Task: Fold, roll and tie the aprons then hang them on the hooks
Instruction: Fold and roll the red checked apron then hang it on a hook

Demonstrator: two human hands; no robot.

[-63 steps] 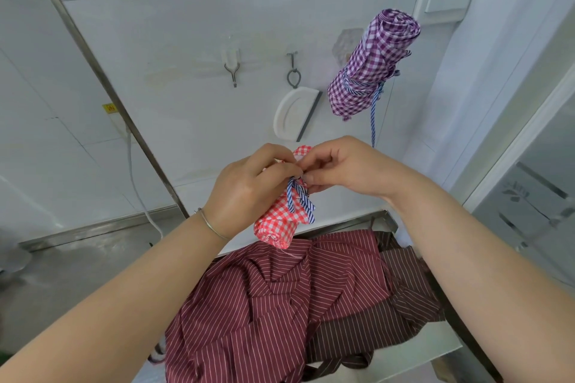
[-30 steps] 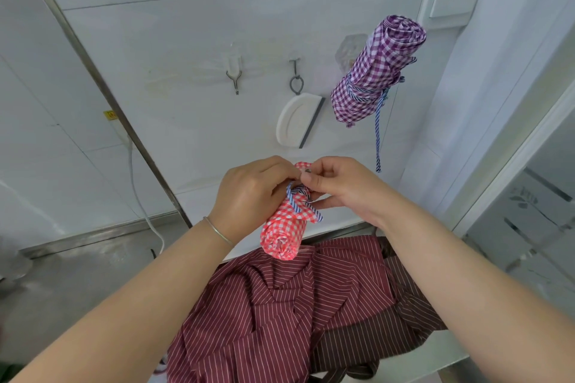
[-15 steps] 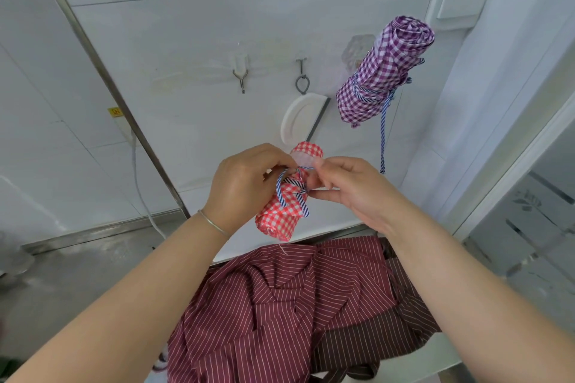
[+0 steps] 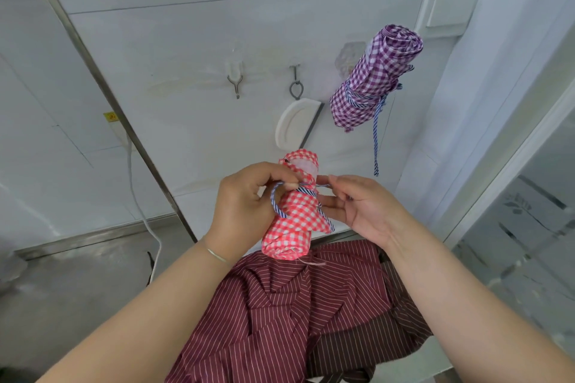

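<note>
Two hands are working the red roll (image 4: pixel 292 211) in mid-air above the striped aprons (image 4: pixel 295 314), left hand (image 4: pixel 245 205) gripping it and pinching the tie (image 4: pixel 275 204), right hand (image 4: pixel 357 205) pinching the other end; soft, light cloth, likely best held around the middle.

A pale bench (image 4: pixel 413 365) carries crumpled maroon white-pinstriped aprons (image 4: pixel 280 314), overlapping a darker brown striped one (image 4: pixel 367 342).

2 rolled aprons: a red checked roll (image 4: pixel 292 214) at centre and a purple checked roll (image 4: pixel 371 81) at 1 o'clock. 2 striped aprons lie unrolled at 6 o'clock (maroon (image 4: pixel 264 320), darker brown (image 4: pixel 373 339)). 2 bare hooks (image 4: pixel 235 84) (image 4: pixel 295 88) at 12 o'clock. 2 hands (image 4: pixel 245 205) (image 4: pixel 364 211).
</note>
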